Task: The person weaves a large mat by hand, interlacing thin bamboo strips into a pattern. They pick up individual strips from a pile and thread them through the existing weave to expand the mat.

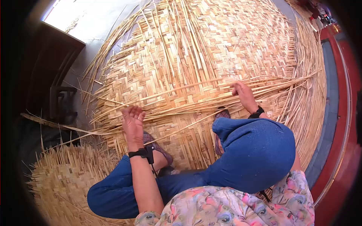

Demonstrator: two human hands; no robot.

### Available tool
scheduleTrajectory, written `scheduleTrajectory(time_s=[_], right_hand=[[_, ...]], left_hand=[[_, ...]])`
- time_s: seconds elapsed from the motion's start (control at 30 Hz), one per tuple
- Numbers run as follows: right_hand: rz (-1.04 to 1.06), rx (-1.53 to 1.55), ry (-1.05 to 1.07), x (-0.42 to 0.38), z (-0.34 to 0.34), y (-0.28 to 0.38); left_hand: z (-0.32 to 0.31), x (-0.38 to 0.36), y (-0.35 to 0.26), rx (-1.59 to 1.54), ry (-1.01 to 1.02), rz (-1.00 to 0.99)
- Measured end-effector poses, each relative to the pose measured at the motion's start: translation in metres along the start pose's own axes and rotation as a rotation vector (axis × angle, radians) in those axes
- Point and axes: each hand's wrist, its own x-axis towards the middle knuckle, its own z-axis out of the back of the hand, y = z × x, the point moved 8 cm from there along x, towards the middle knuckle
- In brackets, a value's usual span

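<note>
My left hand [132, 118] is palm up over the reed bundle, its fingers apart and slightly curled, a ring on one of them. Farther right, my right hand [246, 98] has its fingers drawn together at a pale split-reed strip [181, 88]. That strip, blurred in the middle, stretches from near the left fingertips to the right hand. Beneath both hands, a loose bundle of reed strips [203, 102] lies crosswise on the woven reed mat [249, 41]. More long strips [181, 37] run away from me over the mat's weave.
My feet [222, 113] rest on the mat between blue-trousered knees [256, 154]. Another woven piece [68, 180] with ragged ends is at lower left. Dark wooden furniture [52, 56] stands at left. A red-edged step [339, 113] borders the right side.
</note>
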Motion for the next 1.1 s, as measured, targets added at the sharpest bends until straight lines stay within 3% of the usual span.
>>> scheduleTrajectory(time_s=[0.03, 0.1, 0.17, 0.23, 0.27, 0.3, 0.33, 0.4, 0.43, 0.5, 0.57, 0.63, 0.7, 0.8, 0.87, 0.9, 0.97, 1.1], right_hand=[[-0.129, 0.476, -0.156, 0.008, 0.005, 0.000], [0.007, 1.121, -0.125, 0.018, -0.017, 0.079], [0.027, 1.132, 0.127, 0.010, -0.052, 0.156], [0.082, 1.102, 0.406, -0.011, -0.075, 0.213], [0.232, 1.057, 0.511, -0.016, -0.073, 0.229], [0.214, 1.022, 0.506, -0.025, -0.066, 0.245], [0.214, 1.036, 0.493, -0.029, -0.052, 0.247], [0.163, 1.119, 0.423, -0.033, -0.016, 0.236], [0.152, 1.114, 0.341, -0.034, 0.007, 0.224], [0.074, 1.205, 0.040, -0.022, 0.054, 0.166], [-0.235, 0.900, -0.385, -0.024, 0.077, 0.114], [-0.535, 0.426, -0.340, -0.034, 0.085, 0.045], [-0.386, -0.100, -0.023, -0.042, 0.051, 0.055], [-0.041, -0.618, -0.003, -0.052, 0.002, 0.145], [0.643, -0.634, -0.155, -0.055, -0.031, 0.208], [0.761, -0.614, -0.099, -0.051, -0.052, 0.214], [0.515, -0.344, 0.260, -0.029, -0.086, 0.191], [0.576, -0.600, 0.325, -0.025, -0.096, 0.199]], left_hand=[[-0.029, -0.007, 0.016, 0.145, 0.172, 0.102], [-0.127, -0.062, 0.066, 0.208, 0.795, 0.425], [-0.192, -0.128, 0.109, 0.188, 0.983, 0.767], [-0.236, -0.133, 0.106, -0.164, 0.732, 0.892], [-0.244, -0.108, 0.089, -0.483, 0.683, 0.812], [-0.246, -0.080, 0.068, -0.765, 0.611, 0.681], [-0.234, -0.053, 0.043, -0.859, 0.494, 0.505], [-0.218, -0.036, -0.026, -0.992, 0.707, 0.227], [-0.206, -0.034, -0.050, -0.888, 0.780, 0.073], [-0.181, -0.036, -0.065, -0.246, 0.604, -0.221], [-0.174, -0.034, -0.032, -0.099, 0.615, -0.111], [-0.160, -0.031, 0.000, -0.113, 0.422, -0.012], [-0.145, -0.028, 0.019, -0.040, 0.228, 0.026], [-0.138, -0.027, 0.036, 0.034, 0.195, 0.020], [-0.145, -0.035, 0.037, 0.024, 0.232, 0.028], [-0.149, -0.040, 0.038, 0.014, 0.250, 0.031], [-0.151, -0.048, 0.036, 0.040, 0.210, 0.019], [-0.135, -0.053, 0.045, 0.078, 0.118, 0.122]])
